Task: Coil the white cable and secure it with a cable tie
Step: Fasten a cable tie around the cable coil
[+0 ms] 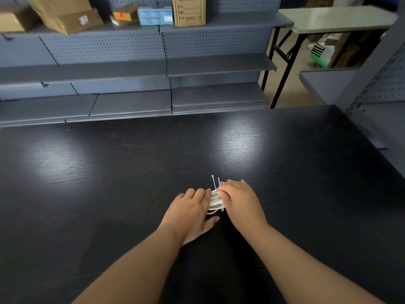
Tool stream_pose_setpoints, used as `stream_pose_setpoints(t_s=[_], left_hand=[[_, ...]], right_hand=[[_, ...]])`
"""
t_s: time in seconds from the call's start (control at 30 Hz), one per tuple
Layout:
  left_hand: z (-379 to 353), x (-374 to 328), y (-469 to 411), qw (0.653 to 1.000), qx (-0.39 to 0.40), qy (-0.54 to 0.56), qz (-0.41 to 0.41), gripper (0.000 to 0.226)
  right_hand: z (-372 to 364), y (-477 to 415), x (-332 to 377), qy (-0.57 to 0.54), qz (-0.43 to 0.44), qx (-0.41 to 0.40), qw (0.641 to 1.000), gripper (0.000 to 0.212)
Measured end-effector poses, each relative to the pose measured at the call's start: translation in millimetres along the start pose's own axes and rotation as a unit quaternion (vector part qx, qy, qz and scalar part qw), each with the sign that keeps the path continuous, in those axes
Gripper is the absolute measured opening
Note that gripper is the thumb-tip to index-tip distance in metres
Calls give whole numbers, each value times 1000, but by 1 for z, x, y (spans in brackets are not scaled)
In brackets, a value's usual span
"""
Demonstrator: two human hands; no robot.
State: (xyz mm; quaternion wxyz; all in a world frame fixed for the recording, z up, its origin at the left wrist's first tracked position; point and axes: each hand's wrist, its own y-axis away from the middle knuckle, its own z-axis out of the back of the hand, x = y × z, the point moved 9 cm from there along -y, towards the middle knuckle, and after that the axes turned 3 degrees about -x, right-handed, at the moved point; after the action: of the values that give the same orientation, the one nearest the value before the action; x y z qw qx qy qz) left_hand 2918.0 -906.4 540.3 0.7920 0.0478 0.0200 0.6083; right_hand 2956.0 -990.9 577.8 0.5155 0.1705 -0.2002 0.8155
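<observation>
Low and centre on the black wood-grain table (109, 172): coiled white cable (215, 200), bunched tight and squeezed between both hands. On the coil's left side, left hand (190, 207) gripping it, fingers curled over the top and thumb stretched along the near edge; on the other side, right hand (238, 200) pinching a thin white plastic cable tie (213, 182), two ends poking up past the fingertips. Behind, grey perforated metal shelving (109, 47) with brown cardboard boxes (65, 18) up top.

A black table (131, 172) stands before grey pegboard shelving (131, 69) holding cardboard boxes (189, 10) and a blue box (155, 16)
</observation>
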Motion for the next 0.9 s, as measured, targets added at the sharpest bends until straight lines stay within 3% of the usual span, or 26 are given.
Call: stream_pose_setpoints(t_s=[0.2, 0.43, 0.67, 0.83, 0.9], left_hand=[[1, 0, 1, 1000, -9, 22, 14, 77], [-2, 1, 0, 998, -13, 50, 37, 84], [11, 8, -1, 982, -31, 148, 116, 86], [4, 26, -16, 934, 1, 296, 200, 36], [2, 34, -23, 913, 23, 334, 235, 29]], right_hand=[[-14, 2, -25, -37, -90, 5, 995, 29], [-12, 4, -28, -65, -113, -35, 991, 18], [-12, 7, -30, -68, -122, -54, 989, 23], [-15, 6, -30, -59, -118, -49, 990, 22], [-16, 6, -31, -58, -121, -50, 990, 21]])
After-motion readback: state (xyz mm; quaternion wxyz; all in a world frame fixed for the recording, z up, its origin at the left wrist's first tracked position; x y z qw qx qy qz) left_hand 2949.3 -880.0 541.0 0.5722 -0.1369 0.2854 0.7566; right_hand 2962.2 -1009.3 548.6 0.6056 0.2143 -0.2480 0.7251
